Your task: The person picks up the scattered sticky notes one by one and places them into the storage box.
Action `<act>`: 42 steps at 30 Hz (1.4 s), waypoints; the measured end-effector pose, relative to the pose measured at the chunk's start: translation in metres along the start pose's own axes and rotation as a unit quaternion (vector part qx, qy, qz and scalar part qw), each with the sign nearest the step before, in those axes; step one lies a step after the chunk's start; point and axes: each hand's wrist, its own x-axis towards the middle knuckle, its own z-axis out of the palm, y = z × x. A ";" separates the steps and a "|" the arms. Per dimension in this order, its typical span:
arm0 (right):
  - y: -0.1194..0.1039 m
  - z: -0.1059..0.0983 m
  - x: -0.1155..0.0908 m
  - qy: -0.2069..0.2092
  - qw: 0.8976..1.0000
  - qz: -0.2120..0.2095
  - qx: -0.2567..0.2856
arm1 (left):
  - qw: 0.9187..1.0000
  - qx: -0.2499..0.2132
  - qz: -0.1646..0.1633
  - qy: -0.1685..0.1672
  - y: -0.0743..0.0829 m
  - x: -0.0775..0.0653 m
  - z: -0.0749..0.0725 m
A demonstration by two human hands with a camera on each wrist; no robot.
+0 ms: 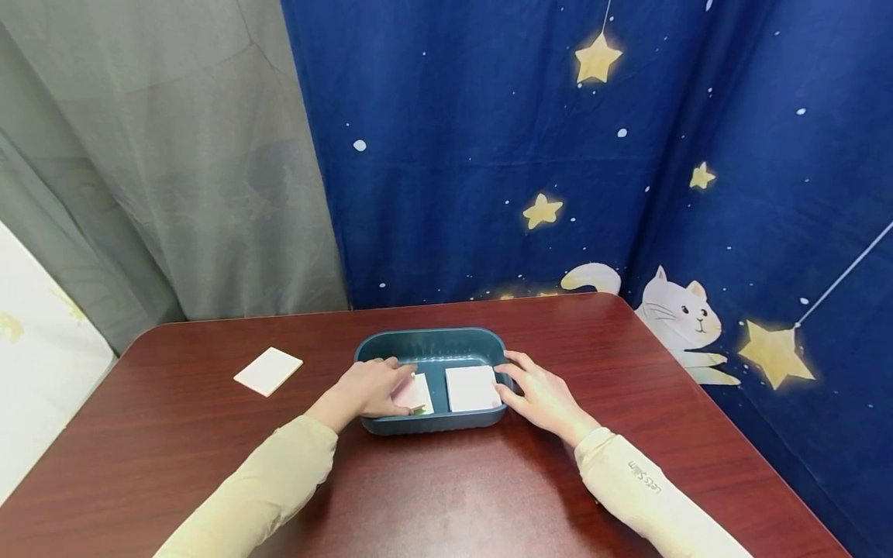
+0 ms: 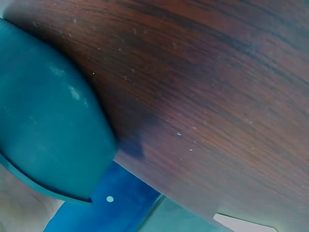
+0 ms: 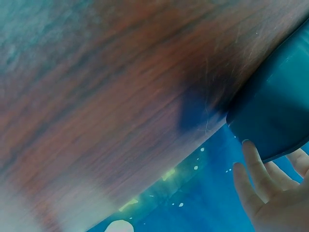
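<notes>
A dark teal rectangular basin [image 1: 439, 422] sits on the table. My left hand [image 1: 373, 387] reaches over its left rim, its thumb and fingers around a pale square card [image 1: 417, 394] inside; part of that card is hidden under the hand. A bit of green shows at the near edge there. To the right in the basin lies a white square stack [image 1: 473, 388]. My right hand [image 1: 540, 391] is at the basin's right end, its fingers spread and touching the rim. In the right wrist view these fingers [image 3: 256, 169] lie fairly straight against the basin wall [image 3: 275, 106].
Another white square card [image 1: 268, 371] lies on the reddish-brown wooden table [image 1: 446, 496], left of the basin. Behind the table hang a grey curtain [image 1: 209, 155] and a blue one [image 1: 453, 155] with stars and a cat.
</notes>
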 end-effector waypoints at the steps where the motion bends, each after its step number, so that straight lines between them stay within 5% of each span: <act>1: 0.000 0.000 0.000 0.000 1.000 0.000 -0.002 | 1.000 0.000 0.000 -0.003 0.000 0.000 0.001; 42: -0.002 -0.001 0.000 0.001 1.000 0.005 -0.001 | 0.998 -0.014 -0.016 -0.063 0.001 0.008 0.008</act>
